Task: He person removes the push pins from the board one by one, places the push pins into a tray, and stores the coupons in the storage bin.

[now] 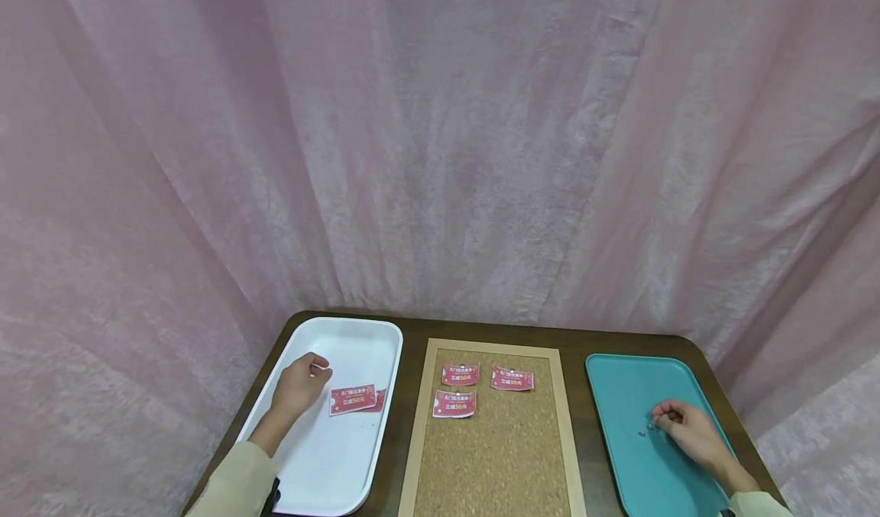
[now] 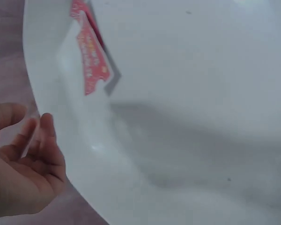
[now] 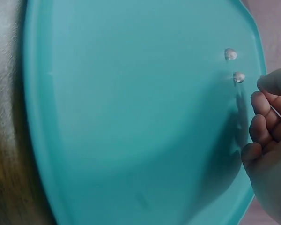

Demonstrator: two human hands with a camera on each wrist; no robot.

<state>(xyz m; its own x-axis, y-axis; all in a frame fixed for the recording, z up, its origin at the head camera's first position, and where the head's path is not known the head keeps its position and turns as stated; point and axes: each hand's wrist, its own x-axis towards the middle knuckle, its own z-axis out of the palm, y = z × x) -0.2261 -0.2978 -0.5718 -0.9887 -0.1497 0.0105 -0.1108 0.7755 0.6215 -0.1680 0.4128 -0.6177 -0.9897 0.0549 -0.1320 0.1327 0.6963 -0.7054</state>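
My left hand (image 1: 302, 386) hovers over the white tray (image 1: 330, 456), fingers loosely bent, with nothing in them. Just right of it, two overlapping red-and-white paper coupons (image 1: 353, 399) lie in the tray. In the left wrist view, the upper coupon (image 2: 91, 58) is slightly raised off the tray floor. Over the teal tray (image 1: 622, 383) is my right hand (image 1: 687, 429), its fingers bent and the thumb close to the index finger. Two small shiny thumbtacks (image 3: 239, 77) lie on the tray close to the fingertips; nothing shows between thumb and fingers.
Between the trays lies a wood-framed cork board (image 1: 498, 456). Three red coupons (image 1: 454, 404) are fixed to its upper part, each with a small tack at the top edge. A dark wooden table (image 1: 598, 441) carries everything, and a pink curtain (image 1: 481, 158) hangs behind it.
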